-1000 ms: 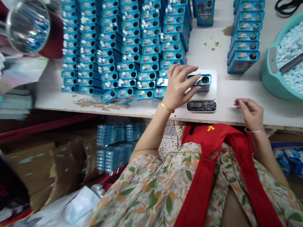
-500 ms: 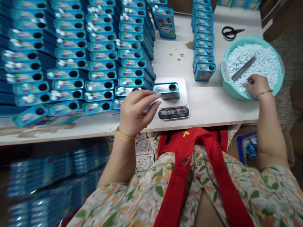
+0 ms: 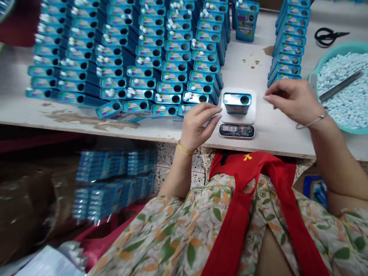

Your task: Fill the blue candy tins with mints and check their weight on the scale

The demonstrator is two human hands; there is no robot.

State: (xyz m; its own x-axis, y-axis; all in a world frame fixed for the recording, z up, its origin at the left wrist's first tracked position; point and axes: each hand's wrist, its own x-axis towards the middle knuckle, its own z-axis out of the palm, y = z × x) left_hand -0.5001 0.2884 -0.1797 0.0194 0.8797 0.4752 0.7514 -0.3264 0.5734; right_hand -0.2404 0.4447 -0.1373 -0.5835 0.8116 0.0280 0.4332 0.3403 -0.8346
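One blue tin (image 3: 237,109) stood upright on the digital scale (image 3: 237,131) (head view), its round opening uncovered, its top bare of candies. The scale's display was lit, its exact reading uncertain. The left hand (image 3: 195,124) was released, thumb and forefinger slightly parted just beside the scale, apart from the tin. The right hand (image 3: 293,99) hovered between scale and turquoise basin (image 3: 323,59), fingers loosely curled; whether the fingertips pinched a candy could not be told.

Progress, as judged from the layout: numerous tins (image 3: 172,67) stood in rows to the left, many with small white candies resting on their tops beside open holes. A single column of tins (image 3: 290,59) stood to the right. Neither group showed fitted caps clearly, and fill levels were indiscernible. Loose pale candies (image 3: 339,111) lay plentifully in the basin around a grey metal scoop (image 3: 342,85); scissors (image 3: 333,36) lay behind, on the white tabletop (image 3: 161,130).
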